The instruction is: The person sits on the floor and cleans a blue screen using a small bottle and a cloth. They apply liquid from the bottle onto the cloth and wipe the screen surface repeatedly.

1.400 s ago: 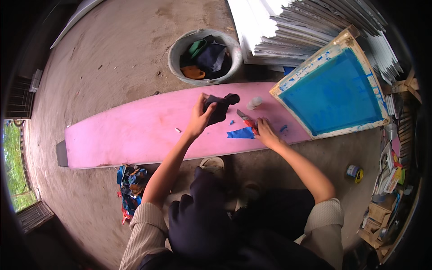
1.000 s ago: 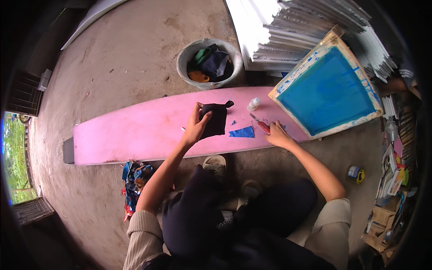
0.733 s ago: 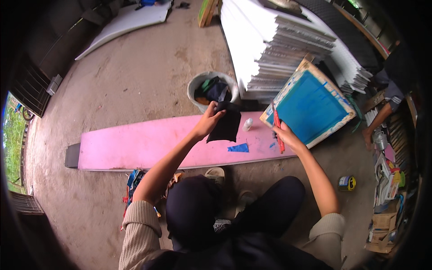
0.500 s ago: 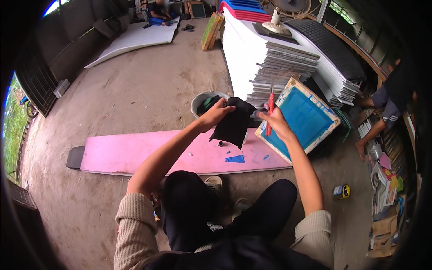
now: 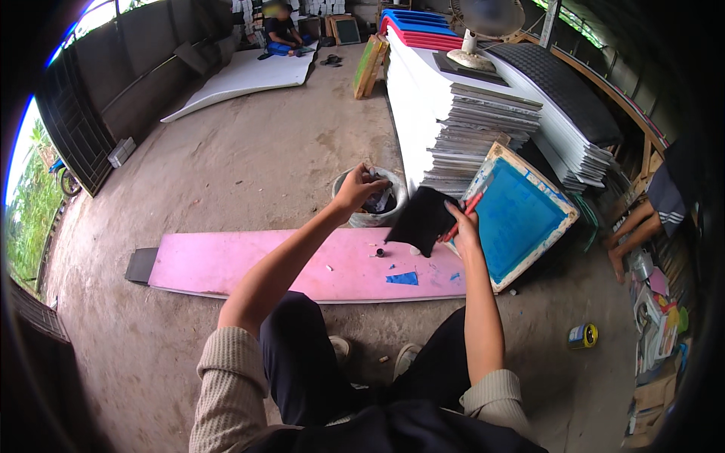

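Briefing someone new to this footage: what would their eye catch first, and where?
Probably the long pink board, stretched sideways across the middle of the view, and the bright blue wood-framed panel tilted at its right end. Next, the black cloth in the right hand, along with a red-handled tool. Behind them, the tall stack of white sheets stands out at upper right of centre.

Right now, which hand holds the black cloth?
The right hand, which also grasps the red-handled cutter; the left hand is apart from the black cloth.
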### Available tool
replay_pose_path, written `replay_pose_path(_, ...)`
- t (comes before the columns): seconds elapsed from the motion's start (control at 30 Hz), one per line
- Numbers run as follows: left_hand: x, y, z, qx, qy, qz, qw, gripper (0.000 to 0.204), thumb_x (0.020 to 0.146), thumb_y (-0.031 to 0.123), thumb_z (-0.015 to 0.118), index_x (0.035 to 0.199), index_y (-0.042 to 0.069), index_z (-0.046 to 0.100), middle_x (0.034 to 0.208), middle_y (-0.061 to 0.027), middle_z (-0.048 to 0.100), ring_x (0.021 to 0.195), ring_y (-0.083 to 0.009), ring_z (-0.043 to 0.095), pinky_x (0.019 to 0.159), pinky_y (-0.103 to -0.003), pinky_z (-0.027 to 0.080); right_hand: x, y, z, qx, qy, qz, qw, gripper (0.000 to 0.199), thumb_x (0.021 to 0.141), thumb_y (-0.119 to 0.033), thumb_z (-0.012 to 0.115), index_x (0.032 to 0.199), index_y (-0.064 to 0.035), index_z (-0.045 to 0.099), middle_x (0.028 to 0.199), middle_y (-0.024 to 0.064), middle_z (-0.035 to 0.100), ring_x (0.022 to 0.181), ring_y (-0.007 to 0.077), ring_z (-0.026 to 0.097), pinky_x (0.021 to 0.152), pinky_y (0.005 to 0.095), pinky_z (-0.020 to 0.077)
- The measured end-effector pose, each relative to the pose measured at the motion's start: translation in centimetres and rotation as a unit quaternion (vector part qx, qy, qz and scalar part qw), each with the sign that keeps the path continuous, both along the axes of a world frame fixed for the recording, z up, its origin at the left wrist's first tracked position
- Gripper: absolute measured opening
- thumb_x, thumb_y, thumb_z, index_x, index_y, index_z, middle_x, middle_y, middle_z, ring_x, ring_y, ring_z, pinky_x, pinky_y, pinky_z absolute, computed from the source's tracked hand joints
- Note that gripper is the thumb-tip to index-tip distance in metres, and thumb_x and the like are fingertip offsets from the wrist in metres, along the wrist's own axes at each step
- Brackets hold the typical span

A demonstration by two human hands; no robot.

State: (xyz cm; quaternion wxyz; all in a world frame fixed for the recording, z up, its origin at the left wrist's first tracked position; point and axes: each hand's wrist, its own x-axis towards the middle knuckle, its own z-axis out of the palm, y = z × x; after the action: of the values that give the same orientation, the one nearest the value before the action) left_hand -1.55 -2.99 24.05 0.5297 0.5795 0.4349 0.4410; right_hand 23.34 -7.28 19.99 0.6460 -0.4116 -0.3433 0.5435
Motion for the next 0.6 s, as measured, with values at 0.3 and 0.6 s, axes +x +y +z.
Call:
replay_pose_path(0.3, 2.7, 0.3, -9.7, 0.119, 0.045, -0.071, 0.989, 0.062, 0.079, 0.020, 0.073, 0.125, 0.005, 0.035, 0.131, -0.0171, 0.040, 0.125, -0.0256, 0.038, 0.102, -0.039, 0.036, -1.5, 0.8, -0.8, -0.045, -0.163, 0.001, 0.986, 0.045, 0.076, -0.005, 0.071, 0.115, 0.0033, 0.049, 0.105, 0.0056, 0.054, 0.097, 0.0113, 0.051, 0.086, 0.0254, 0.0400)
replay_pose_path(0.6, 0.4, -3.5, -9.7, -0.019, -0.141, -0.098, 0.985, 0.036, 0.084, 0.018, 0.069, 0.112, 0.006, 0.050, 0.106, -0.0018, 0.058, 0.100, -0.0102, 0.052, 0.088, -0.027, 0.042, -5.6, -1.2, -0.5, -0.014, -0.213, 0.000, 0.977, 0.028, 0.075, -0.019, 0.075, 0.085, -0.0057, 0.052, 0.075, -0.0041, 0.044, 0.068, 0.0049, 0.042, 0.064, 0.0229, 0.0371)
